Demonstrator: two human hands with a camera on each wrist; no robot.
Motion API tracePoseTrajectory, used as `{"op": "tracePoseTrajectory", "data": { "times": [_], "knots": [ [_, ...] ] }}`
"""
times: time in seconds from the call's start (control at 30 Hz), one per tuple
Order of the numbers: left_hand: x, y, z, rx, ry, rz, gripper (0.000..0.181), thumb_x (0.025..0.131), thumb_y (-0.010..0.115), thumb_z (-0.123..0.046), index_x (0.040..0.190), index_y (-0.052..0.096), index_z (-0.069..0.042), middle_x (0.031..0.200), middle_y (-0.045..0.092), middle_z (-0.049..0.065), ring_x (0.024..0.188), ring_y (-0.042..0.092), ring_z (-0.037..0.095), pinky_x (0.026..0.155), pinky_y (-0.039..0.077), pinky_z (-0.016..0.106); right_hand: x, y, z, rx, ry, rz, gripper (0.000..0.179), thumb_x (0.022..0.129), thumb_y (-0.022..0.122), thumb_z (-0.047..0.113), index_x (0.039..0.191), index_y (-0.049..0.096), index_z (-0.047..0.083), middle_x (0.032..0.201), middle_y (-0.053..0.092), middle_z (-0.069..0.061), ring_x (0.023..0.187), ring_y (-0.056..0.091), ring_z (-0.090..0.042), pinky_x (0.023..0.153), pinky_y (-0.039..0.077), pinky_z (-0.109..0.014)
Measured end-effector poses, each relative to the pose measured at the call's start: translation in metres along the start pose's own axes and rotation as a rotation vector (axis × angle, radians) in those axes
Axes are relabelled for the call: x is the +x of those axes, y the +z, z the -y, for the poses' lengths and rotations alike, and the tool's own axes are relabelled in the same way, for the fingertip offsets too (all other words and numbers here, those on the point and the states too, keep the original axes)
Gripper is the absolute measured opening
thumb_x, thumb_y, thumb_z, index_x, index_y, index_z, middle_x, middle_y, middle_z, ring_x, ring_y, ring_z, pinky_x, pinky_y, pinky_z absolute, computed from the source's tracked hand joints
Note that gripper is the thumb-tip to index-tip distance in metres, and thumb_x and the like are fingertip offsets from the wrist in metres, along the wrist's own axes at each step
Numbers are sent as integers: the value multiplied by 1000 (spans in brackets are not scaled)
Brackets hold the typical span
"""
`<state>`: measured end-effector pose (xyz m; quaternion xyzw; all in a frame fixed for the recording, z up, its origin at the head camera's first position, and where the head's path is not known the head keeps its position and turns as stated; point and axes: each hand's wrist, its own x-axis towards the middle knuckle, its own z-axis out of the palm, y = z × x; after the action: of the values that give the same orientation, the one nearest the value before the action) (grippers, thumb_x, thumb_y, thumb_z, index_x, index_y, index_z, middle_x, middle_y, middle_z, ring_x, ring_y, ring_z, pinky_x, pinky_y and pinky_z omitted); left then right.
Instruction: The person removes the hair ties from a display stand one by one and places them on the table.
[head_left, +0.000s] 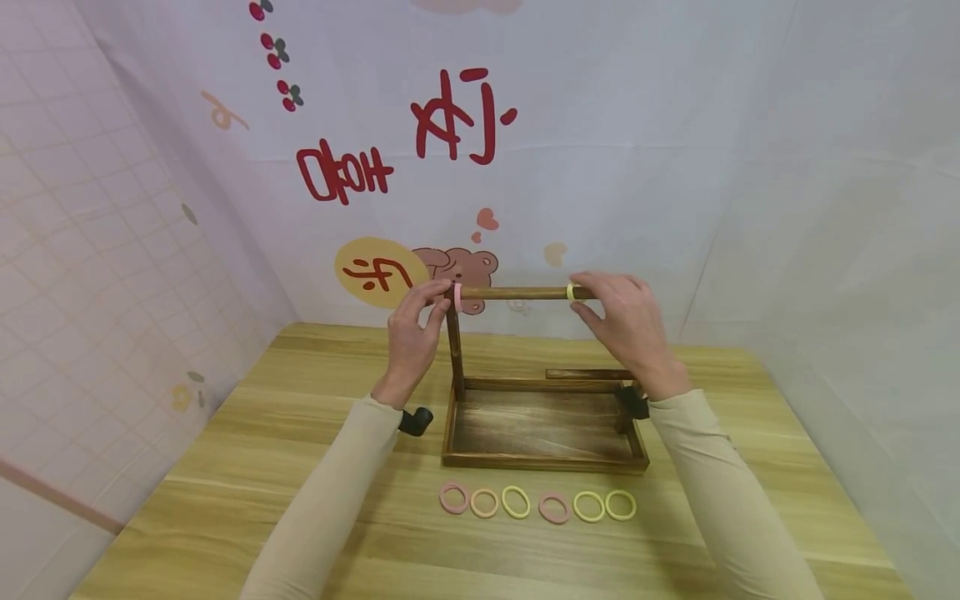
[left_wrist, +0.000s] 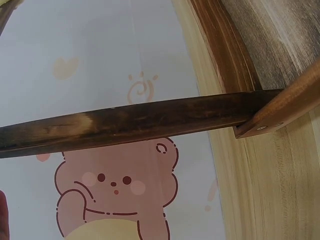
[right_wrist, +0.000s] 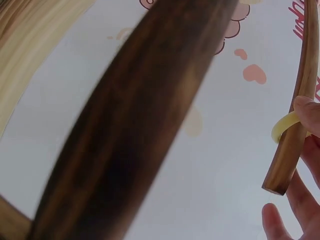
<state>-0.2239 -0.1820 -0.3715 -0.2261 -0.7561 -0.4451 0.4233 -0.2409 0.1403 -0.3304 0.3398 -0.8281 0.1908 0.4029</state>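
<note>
A dark wooden stand (head_left: 454, 354) carries a long upper bar (head_left: 517, 293) whose right end is free. My left hand (head_left: 412, 329) grips the stand where its left post meets this bar, thumb and fingers on either side. Beside those fingertips a pink ring (head_left: 458, 298) hangs around the bar. Near the free end, my right hand (head_left: 626, 321) pinches a yellow ring (right_wrist: 285, 127) that encircles the bar. In the right wrist view the bar's end (right_wrist: 275, 187) pokes out past this ring. Only a sliver of my left hand (left_wrist: 3, 217) enters the left wrist view.
The stand's tray base (head_left: 540, 458) rests on the wood-grain table (head_left: 360, 533). A lower bar (head_left: 585, 374) sits above the tray's back right. Several pink, orange and yellow rings (head_left: 516, 502) lie in a row before the tray. A printed wall cloth (head_left: 600, 167) hangs behind.
</note>
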Motion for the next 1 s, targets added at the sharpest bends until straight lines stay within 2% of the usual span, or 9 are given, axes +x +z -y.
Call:
{"op": "tracePoseTrajectory", "data": {
  "times": [0.23,0.8,1.0],
  "knots": [
    [-1,0,0,-1,-4,0,26,98,69,-5,124,71,0,125,71,15,103,69,31,94,58,42,-1,-4,-2,-8,13,33,48,81,90,7,126,72,5,119,75,-13,107,70,-34,97,51,-55],
    [1,2,0,-10,-2,-10,27,96,71,-3,124,72,-1,124,71,14,105,69,31,96,57,36,-5,-12,-9,3,50,40,47,81,88,5,126,72,7,119,75,-12,107,69,-34,97,49,-57],
    [1,2,0,-15,11,-16,28,96,72,-2,124,72,-1,124,71,15,105,70,32,95,58,38,-6,-14,-10,3,57,40,48,81,88,4,126,71,6,119,74,-13,108,69,-35,97,49,-58]
  ]
}}
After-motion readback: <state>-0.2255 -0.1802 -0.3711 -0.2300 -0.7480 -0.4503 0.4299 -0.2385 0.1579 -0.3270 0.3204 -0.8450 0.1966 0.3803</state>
